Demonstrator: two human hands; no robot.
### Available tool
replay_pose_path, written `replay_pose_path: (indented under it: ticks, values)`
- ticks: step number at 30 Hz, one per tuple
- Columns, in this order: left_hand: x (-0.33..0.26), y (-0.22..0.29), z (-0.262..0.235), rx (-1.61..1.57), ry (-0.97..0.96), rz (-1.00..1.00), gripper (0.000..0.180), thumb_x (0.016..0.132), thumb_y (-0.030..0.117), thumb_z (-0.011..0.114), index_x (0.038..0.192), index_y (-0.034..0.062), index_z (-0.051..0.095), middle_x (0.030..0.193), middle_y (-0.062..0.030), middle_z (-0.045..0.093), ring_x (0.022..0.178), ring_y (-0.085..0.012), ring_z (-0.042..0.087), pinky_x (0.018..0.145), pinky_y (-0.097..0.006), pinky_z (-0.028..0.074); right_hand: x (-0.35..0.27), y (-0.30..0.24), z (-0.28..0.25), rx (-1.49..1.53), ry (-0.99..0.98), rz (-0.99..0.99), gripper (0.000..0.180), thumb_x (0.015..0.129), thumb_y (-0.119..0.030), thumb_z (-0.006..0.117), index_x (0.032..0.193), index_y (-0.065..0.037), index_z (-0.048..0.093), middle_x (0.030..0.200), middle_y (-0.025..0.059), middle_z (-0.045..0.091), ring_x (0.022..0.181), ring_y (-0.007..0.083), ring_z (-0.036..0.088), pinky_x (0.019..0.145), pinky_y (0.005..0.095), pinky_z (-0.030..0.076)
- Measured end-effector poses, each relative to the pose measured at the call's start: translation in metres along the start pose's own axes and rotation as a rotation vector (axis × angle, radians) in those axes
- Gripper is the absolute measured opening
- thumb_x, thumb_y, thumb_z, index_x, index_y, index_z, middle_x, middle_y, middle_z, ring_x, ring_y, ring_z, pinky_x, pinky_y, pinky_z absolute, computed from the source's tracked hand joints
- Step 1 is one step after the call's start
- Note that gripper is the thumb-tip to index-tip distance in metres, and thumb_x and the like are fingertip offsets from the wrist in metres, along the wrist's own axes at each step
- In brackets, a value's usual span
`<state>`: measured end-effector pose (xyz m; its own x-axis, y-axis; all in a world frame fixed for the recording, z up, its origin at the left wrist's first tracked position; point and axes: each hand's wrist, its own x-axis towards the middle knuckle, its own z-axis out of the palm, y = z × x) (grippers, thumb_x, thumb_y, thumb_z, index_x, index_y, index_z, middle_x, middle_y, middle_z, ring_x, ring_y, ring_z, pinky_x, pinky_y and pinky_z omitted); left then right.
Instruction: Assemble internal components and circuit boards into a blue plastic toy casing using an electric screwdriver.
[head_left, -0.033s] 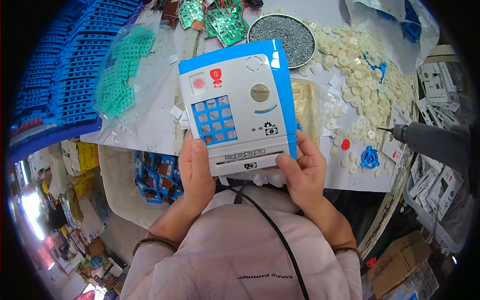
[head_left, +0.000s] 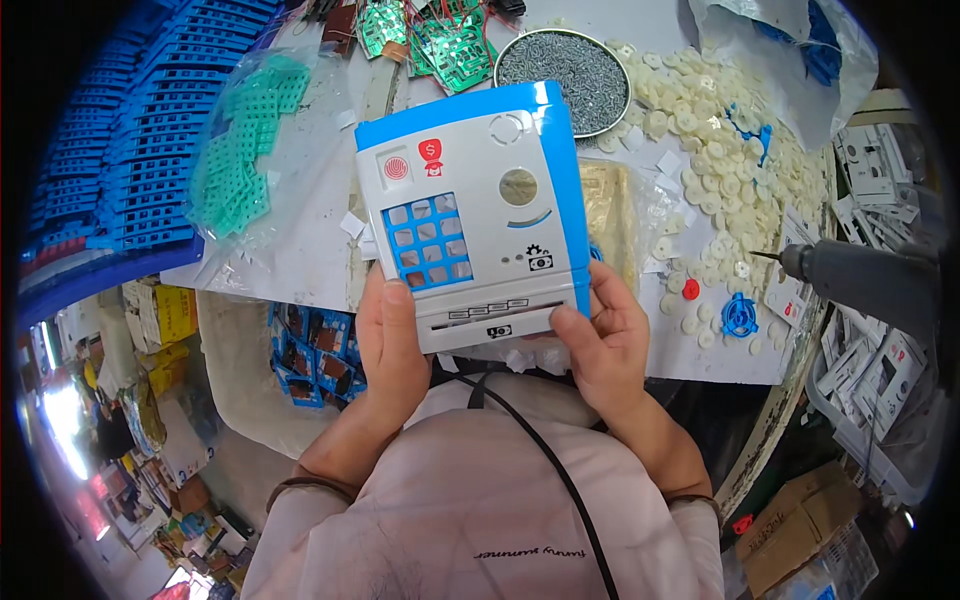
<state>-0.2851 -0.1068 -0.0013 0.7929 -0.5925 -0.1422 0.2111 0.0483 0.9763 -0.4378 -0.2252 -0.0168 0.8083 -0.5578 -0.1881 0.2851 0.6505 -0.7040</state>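
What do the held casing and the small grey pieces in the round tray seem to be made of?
The casing: probably hard plastic, smooth and glossy; its blue edge shows a bright highlight. The small grey pieces: likely metal, given their silvery shine.

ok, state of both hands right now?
Left hand: holding the white-and-blue casing, lower left.
Right hand: holding the same casing, lower right.

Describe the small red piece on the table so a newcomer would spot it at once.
On the white table, right of the right hand, cream discs lie spread. Near their lower end, left of and above a round blue part, sits the red piece, the only red one among cream neighbours.
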Motion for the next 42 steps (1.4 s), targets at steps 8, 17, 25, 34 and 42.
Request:
replay_pose_path:
  ticks: [8, 17, 25, 34, 42]
  values:
    - [0.003, 0.004, -0.03, 0.201, -0.279, 0.104, 0.04, 0.106, 0.022, 0.045, 0.132, -0.0065, 0.054, 0.119, -0.0118, 0.066, 0.1, -0.0134, 0.059, 0.089, -0.029, 0.048, 0.019, -0.034, -0.006, -0.257, -0.07, -0.103, 0.043, 0.104, -0.011, 0.058, 0.141, 0.004, 0.043, 0.122, 0.0102, 0.064, 0.104, 0.0129, 0.063, 0.09, 0.0266, 0.052]
    - [0.027, 0.022, -0.002, 0.231, -0.194, 0.141, 0.027, 0.106, 0.021, 0.049, 0.103, -0.0011, 0.062, 0.083, -0.0005, 0.062, 0.07, -0.0066, 0.052, 0.064, -0.023, 0.044, 0.052, -0.03, 0.01, -0.502, 0.193, -0.343, 0.025, 0.105, -0.023, 0.06, 0.113, 0.0, 0.054, 0.092, 0.0003, 0.062, 0.082, 0.0031, 0.056, 0.069, 0.0201, 0.047]
    - [0.052, 0.021, 0.014, 0.367, -0.166, 0.35, 0.036, 0.109, 0.026, 0.049, 0.083, 0.0019, 0.052, 0.071, -0.0016, 0.053, 0.071, -0.0041, 0.045, 0.06, -0.025, 0.041, 0.055, -0.03, 0.017, -0.413, 0.278, -0.392, 0.025, 0.104, -0.023, 0.062, 0.112, 0.0, 0.056, 0.094, 0.0021, 0.066, 0.077, 0.003, 0.058, 0.068, 0.0186, 0.048]
    - [0.037, 0.016, 0.006, 0.572, -0.236, 0.389, 0.034, 0.108, 0.021, 0.049, 0.081, 0.0006, 0.053, 0.064, -0.0128, 0.05, 0.057, -0.0219, 0.047, 0.056, -0.036, 0.041, 0.069, -0.045, 0.008, -0.341, 0.315, -0.428, 0.029, 0.104, -0.026, 0.063, 0.113, 0.001, 0.057, 0.096, 0.0063, 0.07, 0.079, 0.0057, 0.064, 0.069, 0.0197, 0.051]
    - [0.051, 0.009, 0.005, 0.533, -0.186, 0.382, 0.038, 0.109, 0.022, 0.046, 0.078, 0.0009, 0.052, 0.064, -0.0085, 0.049, 0.058, -0.016, 0.045, 0.056, -0.033, 0.04, 0.067, -0.043, 0.015, -0.335, 0.319, -0.378, 0.032, 0.104, -0.027, 0.062, 0.118, 0.001, 0.055, 0.099, 0.0059, 0.068, 0.087, 0.0061, 0.062, 0.076, 0.0216, 0.05]
